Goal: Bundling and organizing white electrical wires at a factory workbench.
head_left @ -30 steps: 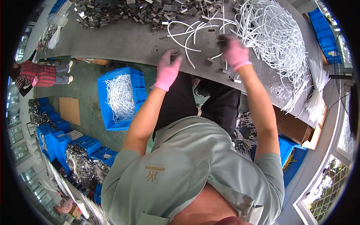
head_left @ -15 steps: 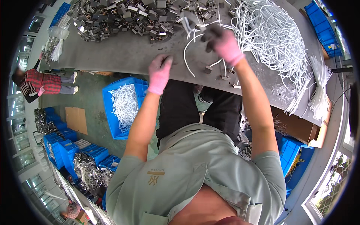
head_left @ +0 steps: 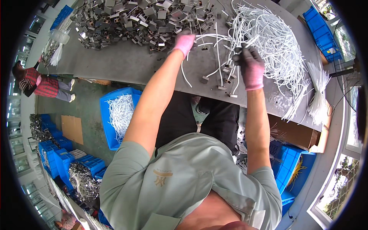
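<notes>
Both my hands wear pink gloves with dark grey fingers. My left hand reaches to the near right edge of a heap of small boxy metal parts; its fingertips are hidden. My right hand is by the left side of a large pile of white cables. Its fingers are bent together, and a white cable shows at their tips. Between my hands, several white cables with small metal blocks on their ends lie on the grey table.
A tied white bundle lies at the table's right end. Below the table edge stands a blue crate of white cables. More blue crates with metal parts are at the left. A person in a red checked apron stands at the far left.
My left hand has moved forward and right to the metal heap. My right hand has come back toward me and slightly right, beside the cable pile. The view has shifted a little.
</notes>
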Demonstrator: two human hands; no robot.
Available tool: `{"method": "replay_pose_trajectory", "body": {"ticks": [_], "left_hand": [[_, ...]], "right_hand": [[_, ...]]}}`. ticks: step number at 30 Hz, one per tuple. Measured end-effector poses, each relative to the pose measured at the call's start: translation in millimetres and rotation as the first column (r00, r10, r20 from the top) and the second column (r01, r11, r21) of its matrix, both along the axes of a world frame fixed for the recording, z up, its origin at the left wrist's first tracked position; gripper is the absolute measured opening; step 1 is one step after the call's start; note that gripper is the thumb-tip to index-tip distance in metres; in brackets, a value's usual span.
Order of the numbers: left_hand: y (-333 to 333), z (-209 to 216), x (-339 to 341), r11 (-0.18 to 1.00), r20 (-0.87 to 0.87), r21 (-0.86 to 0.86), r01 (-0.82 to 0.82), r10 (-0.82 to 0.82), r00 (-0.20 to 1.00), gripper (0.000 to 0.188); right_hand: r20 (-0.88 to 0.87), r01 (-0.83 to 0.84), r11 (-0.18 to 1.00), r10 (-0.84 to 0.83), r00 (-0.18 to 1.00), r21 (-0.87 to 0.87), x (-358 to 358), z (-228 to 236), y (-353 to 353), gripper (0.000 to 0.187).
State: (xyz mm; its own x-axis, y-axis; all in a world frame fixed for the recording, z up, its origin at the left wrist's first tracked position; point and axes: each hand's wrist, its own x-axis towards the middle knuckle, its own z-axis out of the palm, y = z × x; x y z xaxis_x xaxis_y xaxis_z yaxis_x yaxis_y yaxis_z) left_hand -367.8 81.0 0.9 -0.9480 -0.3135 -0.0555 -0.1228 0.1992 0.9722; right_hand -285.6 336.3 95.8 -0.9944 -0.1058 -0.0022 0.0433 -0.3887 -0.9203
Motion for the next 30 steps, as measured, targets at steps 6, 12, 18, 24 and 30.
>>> {"method": "replay_pose_trajectory", "body": {"ticks": [6,12,18,24,30], "left_hand": [[-42.5,11.4,58.2,0.993,0.051,0.045,0.106,-0.108,0.993,0.023],[-59.5,33.7,164.4,0.982,0.019,-0.171,0.085,-0.083,0.996,0.023],[-63.3,8.7,297.5,0.986,0.185,-0.157,0.05,-0.02,0.983,0.029],[-106.1,-74.6,438.4,0.985,0.473,-0.173,0.007,0.077,0.878,0.042],[-119.2,-84.4,477.0,0.981,0.535,-0.123,-0.153,0.195,0.822,0.047]], "right_hand": [[0.096,-0.217,0.976,0.214,0.972,0.026,4.6,-32.8,-47.0,0.026],[0.32,-0.372,0.928,0.343,0.883,0.032,14.1,-61.5,-102.2,0.033],[0.348,-0.321,0.904,0.409,0.844,-0.283,-2.9,-86.2,-159.8,0.036],[0.276,-0.211,0.953,0.268,0.923,-0.218,-14.7,-72.9,-159.4,0.028],[0.151,-0.075,0.984,0.1,0.984,-0.163,-22.3,-36.5,-140.3,0.023]]}}
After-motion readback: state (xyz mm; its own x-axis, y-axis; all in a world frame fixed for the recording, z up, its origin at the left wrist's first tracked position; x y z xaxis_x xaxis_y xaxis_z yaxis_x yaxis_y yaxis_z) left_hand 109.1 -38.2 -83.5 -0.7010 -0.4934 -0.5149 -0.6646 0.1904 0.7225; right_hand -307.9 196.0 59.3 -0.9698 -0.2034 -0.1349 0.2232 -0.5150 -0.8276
